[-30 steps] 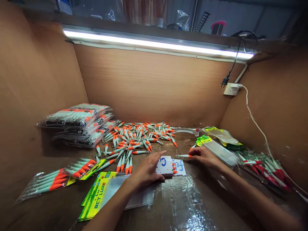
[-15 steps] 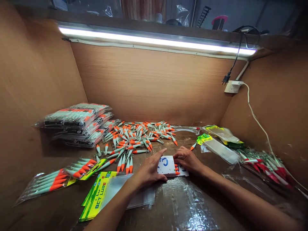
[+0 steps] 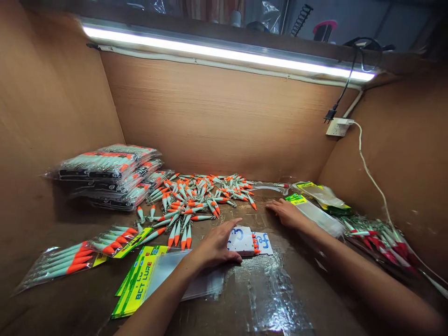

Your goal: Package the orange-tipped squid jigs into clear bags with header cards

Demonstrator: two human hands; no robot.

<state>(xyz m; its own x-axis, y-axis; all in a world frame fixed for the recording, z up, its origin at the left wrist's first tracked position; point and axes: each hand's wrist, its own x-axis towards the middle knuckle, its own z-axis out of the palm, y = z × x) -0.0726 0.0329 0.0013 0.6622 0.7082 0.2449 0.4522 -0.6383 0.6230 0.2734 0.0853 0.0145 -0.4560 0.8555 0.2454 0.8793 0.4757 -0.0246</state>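
My left hand (image 3: 214,246) grips the left edge of a white card (image 3: 241,240) with blue marks, thumb stretched along its top. Orange tips of small lures (image 3: 255,245) stick out at the card's right side. My right hand (image 3: 287,213) rests on the table to the right of the card, beside a stack of clear bags (image 3: 317,215). Its fingers are pressed together and point left; what lies under them is hidden. A heap of loose pale-green lures with orange tips (image 3: 196,196) lies behind both hands.
Filled lure bags are stacked at the back left (image 3: 105,170) and lie at the front left (image 3: 56,266). Empty bags with yellow-green headers (image 3: 140,284) sit under my left forearm. Red-tipped lures (image 3: 380,239) fill the right side. Wooden walls enclose the bench; a socket (image 3: 338,127) hangs at right.
My right hand went from the table's right side to the card, then back out to the right, now over the spot where a loose lure lay. The left hand stayed on the card.
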